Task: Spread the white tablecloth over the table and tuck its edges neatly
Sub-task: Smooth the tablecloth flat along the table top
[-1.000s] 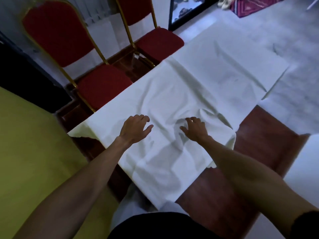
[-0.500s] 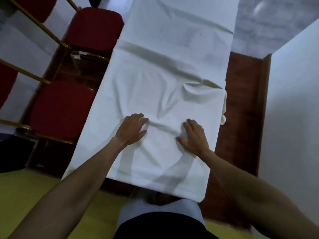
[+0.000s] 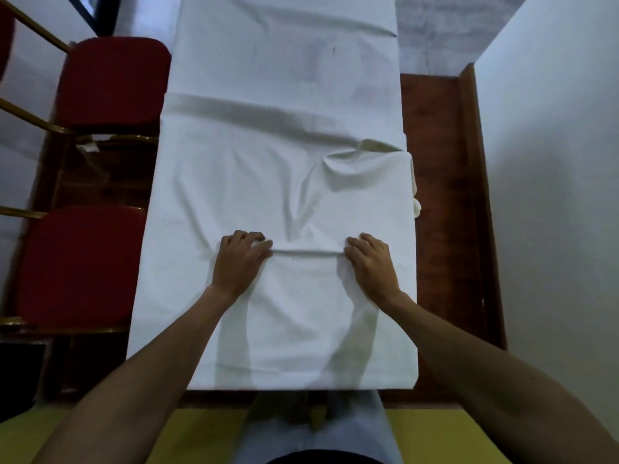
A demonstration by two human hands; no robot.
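Observation:
The white tablecloth [image 3: 284, 169] lies along a long brown wooden table [image 3: 435, 209], covering most of its top, with creases and a raised fold near the right edge. A strip of bare wood shows along the table's right side. My left hand [image 3: 239, 261] and my right hand [image 3: 370, 262] rest side by side on the near part of the cloth. Each has its fingers curled into the fabric, and a taut ridge of cloth runs between them. The near hem lies at the table's front edge.
Two red padded chairs with gold frames stand close along the left side, one far [image 3: 110, 82] and one near [image 3: 77, 262]. A white wall [image 3: 552, 195] runs close along the right. Yellow flooring [image 3: 435, 430] lies under me.
My view has swung to look straight down the table. Both hands went from lying flat on the cloth to curling their fingers into it, raising a ridge between them.

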